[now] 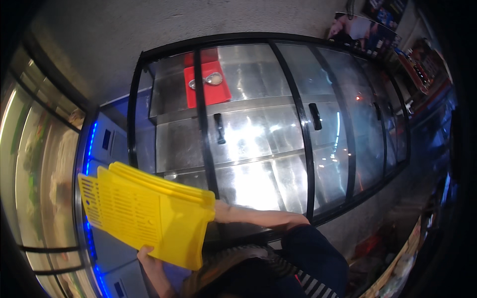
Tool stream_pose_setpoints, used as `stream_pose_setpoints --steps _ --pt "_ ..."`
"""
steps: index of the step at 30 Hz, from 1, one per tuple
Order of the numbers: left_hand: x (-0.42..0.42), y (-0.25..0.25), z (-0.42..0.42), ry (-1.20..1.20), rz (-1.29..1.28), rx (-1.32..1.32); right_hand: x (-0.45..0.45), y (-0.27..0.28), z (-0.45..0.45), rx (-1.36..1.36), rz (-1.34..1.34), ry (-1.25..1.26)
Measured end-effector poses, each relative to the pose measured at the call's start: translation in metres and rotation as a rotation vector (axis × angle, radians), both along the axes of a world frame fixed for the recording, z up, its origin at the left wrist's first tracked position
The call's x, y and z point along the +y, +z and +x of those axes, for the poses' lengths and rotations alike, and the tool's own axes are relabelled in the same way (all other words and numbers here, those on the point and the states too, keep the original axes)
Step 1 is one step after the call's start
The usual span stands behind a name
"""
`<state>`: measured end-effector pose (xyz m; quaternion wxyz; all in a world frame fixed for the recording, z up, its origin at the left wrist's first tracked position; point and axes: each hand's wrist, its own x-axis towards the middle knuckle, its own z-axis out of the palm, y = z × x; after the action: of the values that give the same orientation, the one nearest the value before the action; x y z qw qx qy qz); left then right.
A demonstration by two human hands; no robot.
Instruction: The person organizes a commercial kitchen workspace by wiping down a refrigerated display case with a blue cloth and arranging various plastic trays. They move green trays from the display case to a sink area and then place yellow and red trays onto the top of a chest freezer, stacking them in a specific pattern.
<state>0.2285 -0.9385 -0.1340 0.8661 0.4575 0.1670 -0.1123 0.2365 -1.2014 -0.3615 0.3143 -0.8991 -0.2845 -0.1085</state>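
A stack of yellow plastic trays (149, 219), with rows of slots in the topmost one, is held tilted before me at the lower left. My left hand (146, 253) grips the lower edge, its thumb over the rim. At the far edge on the right is my right hand (223, 211), its fingers hidden behind the stack. Beyond the trays, inside a glass-fronted display case with a black frame (306, 164), a red tray (214, 96) bears small metal bowls (214, 79).
Sliding glass doors with black handles (220, 128) cover steel shelves. A lit glass-door cabinet (48, 167) edged by a blue light strip (90, 149) stands at left. At the lower right is a container with plastic-wrapped things (398, 272). Posters (367, 31) hang at the upper right.
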Motion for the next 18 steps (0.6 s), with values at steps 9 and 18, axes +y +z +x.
stream_pose_setpoints --steps 9,18 --pt "-0.040 -0.049 0.017 -0.236 0.028 0.100 -0.136 0.041 -0.080 0.149 -0.557 -0.015" --pt "-0.085 -0.091 0.052 -0.473 0.113 0.106 -0.201 0.090 -0.123 0.562 -0.914 -0.232"
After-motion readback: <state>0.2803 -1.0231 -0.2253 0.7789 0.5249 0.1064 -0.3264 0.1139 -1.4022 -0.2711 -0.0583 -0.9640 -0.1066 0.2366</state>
